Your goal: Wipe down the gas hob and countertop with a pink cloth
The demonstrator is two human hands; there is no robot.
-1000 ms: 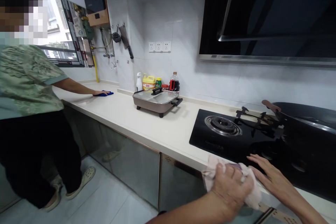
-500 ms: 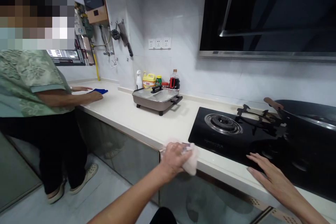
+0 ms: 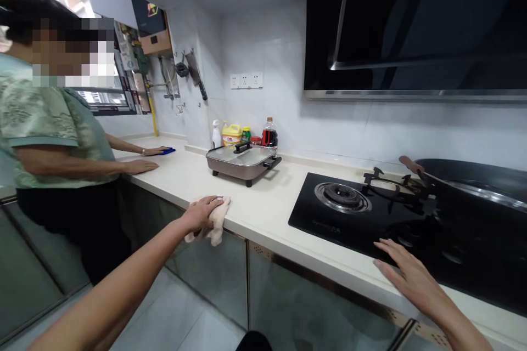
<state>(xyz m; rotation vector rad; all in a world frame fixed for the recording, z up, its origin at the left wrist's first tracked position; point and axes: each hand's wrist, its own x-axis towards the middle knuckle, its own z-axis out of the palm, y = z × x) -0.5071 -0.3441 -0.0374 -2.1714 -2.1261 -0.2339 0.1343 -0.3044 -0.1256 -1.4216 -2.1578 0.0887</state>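
Note:
Under my left hand [image 3: 201, 215] is a pale pink cloth [image 3: 218, 225], pressed on the front edge of the white countertop [image 3: 255, 219] and draping over it. The fingers lie over the cloth, gripping it against the edge. My right hand [image 3: 405, 274] rests with fingers spread at the front rim of the black gas stove [image 3: 329, 225], holding nothing. Behind my left hand stands a brown electric pan [image 3: 239, 167] with a glass lid.
A large black wok [image 3: 461, 186] sits on the stove's right side beneath the range hood [image 3: 403, 27]. Bottles, including a yellow jug [image 3: 231, 135], line the wall. A co-worker [image 3: 61, 137] at the left has one hand on a blue cloth [image 3: 167, 151]. A cleaver [image 3: 195, 74] hangs on the wall.
My left hand has slid the pink cloth leftward along the counter edge. My right hand stays near the stove rim. The co-worker's blue cloth has moved slightly away, one hand now off it.

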